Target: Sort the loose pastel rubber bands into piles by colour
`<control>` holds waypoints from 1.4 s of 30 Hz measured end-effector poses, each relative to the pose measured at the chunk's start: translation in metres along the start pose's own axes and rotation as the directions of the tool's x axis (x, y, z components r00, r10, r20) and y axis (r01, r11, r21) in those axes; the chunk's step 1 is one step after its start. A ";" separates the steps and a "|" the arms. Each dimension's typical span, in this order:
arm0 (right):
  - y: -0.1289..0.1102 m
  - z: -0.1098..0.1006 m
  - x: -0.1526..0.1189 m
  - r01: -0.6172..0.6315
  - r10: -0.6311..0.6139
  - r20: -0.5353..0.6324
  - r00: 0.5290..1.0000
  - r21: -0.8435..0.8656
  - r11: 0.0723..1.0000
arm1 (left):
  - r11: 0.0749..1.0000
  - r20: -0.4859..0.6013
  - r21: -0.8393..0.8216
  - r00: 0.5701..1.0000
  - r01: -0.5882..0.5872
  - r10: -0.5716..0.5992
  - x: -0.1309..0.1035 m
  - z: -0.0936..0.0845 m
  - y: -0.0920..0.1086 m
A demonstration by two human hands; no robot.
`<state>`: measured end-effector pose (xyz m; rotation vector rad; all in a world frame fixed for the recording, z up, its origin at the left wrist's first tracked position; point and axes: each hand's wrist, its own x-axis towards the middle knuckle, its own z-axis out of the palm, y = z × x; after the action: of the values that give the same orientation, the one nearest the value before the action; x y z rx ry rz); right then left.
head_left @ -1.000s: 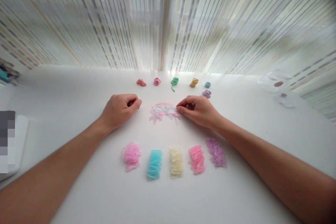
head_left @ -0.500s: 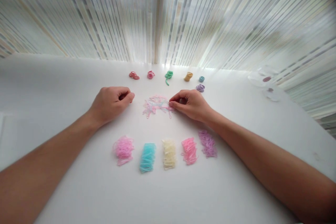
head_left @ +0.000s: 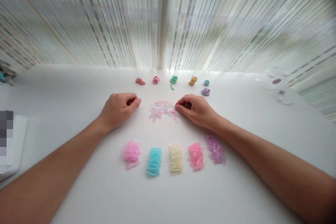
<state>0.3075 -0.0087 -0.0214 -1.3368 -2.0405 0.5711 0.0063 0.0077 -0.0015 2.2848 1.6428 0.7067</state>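
Where strands [head_left: 160, 112] tangle, right hand [head_left: 196, 108] touches; left hand [head_left: 120, 108] curled.

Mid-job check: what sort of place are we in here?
Probably a room in a home, though nothing confirms it: a striped curtain with light coming through, a white table against it, and a small pile of pastel strands lying on top.
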 end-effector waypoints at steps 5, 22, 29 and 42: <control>0.002 -0.003 -0.003 -0.050 0.049 -0.024 0.998 -0.005 0.999 | 1.000 -0.012 -0.025 1.000 -0.008 0.008 -0.001 0.001 -0.002; -0.003 -0.042 -0.013 -0.183 0.090 0.374 0.923 0.221 0.958 | 0.998 -0.013 -0.057 1.000 -0.017 0.016 -0.003 0.001 0.001; -0.008 -0.053 -0.012 -0.159 0.041 0.556 0.830 0.164 0.974 | 0.999 -0.014 -0.037 1.000 -0.021 0.021 -0.002 0.001 0.000; 0.000 -0.051 -0.012 -0.101 0.003 0.542 0.840 0.151 0.983 | 1.000 0.000 -0.015 1.000 0.009 -0.009 -0.002 -0.003 0.002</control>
<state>0.3467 -0.0189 0.0119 -1.2187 -2.3221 1.2426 0.0064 0.0050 0.0013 2.2652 1.6414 0.7149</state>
